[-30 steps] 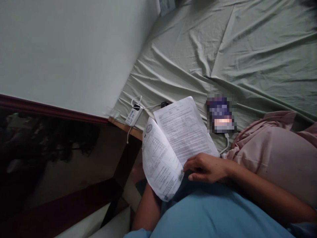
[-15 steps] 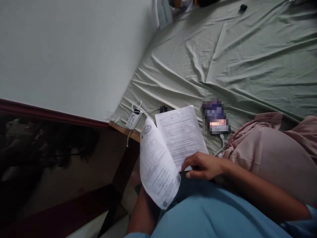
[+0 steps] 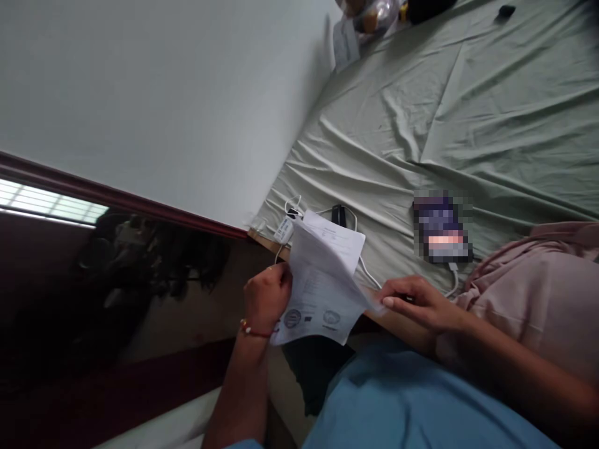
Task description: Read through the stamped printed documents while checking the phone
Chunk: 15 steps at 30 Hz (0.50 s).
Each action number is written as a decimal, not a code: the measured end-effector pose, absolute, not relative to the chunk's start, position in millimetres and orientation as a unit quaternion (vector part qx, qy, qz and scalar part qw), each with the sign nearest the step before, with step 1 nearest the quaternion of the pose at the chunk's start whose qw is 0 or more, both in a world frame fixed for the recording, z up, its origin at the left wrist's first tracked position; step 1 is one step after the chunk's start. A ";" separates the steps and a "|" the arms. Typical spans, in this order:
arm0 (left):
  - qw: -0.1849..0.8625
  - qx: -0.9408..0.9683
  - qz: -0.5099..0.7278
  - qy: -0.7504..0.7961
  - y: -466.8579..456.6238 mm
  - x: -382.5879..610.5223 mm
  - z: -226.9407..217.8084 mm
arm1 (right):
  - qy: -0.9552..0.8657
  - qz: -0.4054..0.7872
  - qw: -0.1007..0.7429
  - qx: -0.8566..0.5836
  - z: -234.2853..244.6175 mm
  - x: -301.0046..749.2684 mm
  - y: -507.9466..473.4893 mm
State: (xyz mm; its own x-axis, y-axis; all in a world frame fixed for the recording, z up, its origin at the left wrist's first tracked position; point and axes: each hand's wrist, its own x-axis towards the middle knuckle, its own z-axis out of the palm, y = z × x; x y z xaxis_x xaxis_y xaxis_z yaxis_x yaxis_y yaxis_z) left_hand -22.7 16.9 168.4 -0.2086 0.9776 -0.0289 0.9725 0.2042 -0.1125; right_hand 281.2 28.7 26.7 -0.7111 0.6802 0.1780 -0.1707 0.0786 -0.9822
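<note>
The papers (image 3: pixel 322 293) stood tilted in front of the person's blue clothing, at the near edge of the green sheet (image 3: pixel 388 140), with a rear page jutting out behind the front one. The left hand (image 3: pixel 267 292) was closed around their left edge, a red bracelet (image 3: pixel 259 330) at its wrist. The fingertips of the right hand (image 3: pixel 414 300) met the right corner, which was blurred, so whether they pinched it firmly could not be told. Tearing or creasing looked the likeliest trouble, if both hands pulled apart on pages that thin. A loose right-hand hold could have let the corner spring away, and with much of the lower part beyond the edge, a slip might have dropped pages to the floor. The white cable (image 3: pixel 369 273) passed close by the papers; a sweep there could have snagged it and dragged the small black device (image 3: pixel 339 216) or the labelled white unit (image 3: pixel 283 229). The phone (image 3: pixel 442 227) lay well to the right, plugged in. As for writing, the front page bore printed lines, two round stamps and a small dark square, none legible; the white unit's print was too small to read, the phone's screen was pixelated, and no brand could be made out.
</note>
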 end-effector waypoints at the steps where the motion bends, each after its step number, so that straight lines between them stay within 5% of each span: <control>1: 0.022 -0.635 0.032 -0.771 14.5 -26.1 171.5 | -0.645 0.654 0.338 -0.206 27.4 281.6 28.8; 10: -0.099 -0.632 -0.203 -0.741 -14.1 -24.8 196.0 | -0.628 0.521 0.445 -0.370 13.1 273.4 31.4; 15: -0.184 -0.586 -0.280 -0.737 -23.4 -13.5 198.3 | -0.575 0.578 0.461 -0.350 3.2 267.5 32.9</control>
State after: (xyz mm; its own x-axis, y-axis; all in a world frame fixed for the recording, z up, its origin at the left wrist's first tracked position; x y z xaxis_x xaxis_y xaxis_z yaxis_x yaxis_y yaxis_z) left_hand -13.5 -23.4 198.3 -0.2444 0.9680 0.0573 0.7620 0.1552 0.6287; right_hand 267.5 32.9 3.2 -0.3296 0.9357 0.1259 -0.1319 0.0864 -0.9875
